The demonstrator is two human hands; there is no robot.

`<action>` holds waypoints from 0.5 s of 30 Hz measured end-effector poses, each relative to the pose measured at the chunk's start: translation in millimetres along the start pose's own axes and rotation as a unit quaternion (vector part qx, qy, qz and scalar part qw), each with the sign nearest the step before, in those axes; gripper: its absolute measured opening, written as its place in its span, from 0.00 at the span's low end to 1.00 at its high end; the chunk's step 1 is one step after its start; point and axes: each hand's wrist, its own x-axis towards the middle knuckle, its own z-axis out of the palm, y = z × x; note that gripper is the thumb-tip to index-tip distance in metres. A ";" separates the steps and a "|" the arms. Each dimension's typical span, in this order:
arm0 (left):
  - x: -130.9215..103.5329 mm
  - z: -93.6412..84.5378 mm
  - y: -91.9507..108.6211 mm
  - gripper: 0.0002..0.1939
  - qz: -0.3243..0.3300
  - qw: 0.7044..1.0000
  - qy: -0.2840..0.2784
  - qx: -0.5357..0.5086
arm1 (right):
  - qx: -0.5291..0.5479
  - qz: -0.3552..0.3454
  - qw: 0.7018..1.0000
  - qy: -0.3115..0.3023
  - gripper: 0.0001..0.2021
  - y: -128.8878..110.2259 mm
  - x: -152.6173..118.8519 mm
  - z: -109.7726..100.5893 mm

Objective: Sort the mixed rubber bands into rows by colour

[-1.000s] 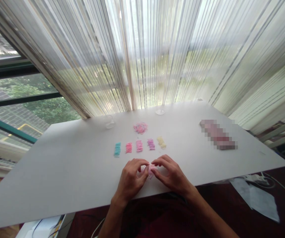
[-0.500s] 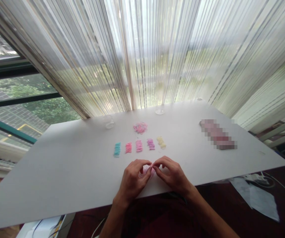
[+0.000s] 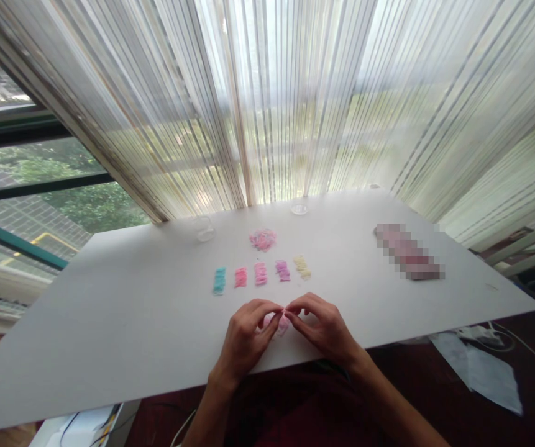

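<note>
At lower centre, the left hand (image 3: 245, 332) and right hand (image 3: 325, 326) are meeting, fingertips nearly closed; whether they are pinching anything, I cannot tell. The pale pink pile (image 3: 280, 325) is lying just beneath both, on the counter (image 3: 155, 316), neither clearly nearer.

Left hand (image 3: 247, 329) and right hand (image 3: 322, 323) are arching near the table's front edge, thumbs and forefingers pinching, tips nearly meeting.
</note>
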 end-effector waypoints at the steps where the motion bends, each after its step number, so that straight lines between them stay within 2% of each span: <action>1: -1.0 -0.8 -1.2 0.05 -0.003 1.000 -0.001 -0.001 | -0.001 -0.001 1.000 0.000 0.03 0.8 -0.2 0.6; 8: -3.5 -6.9 -5.2 0.07 -0.016 1.000 -0.009 0.022 | -0.021 -0.001 1.000 0.006 0.03 -0.3 0.8 1.1; 15: -2.2 -11.5 -8.4 0.06 0.018 0.998 -0.022 0.063 | -0.042 0.001 0.999 -0.007 0.05 4.4 -0.8 3.4</action>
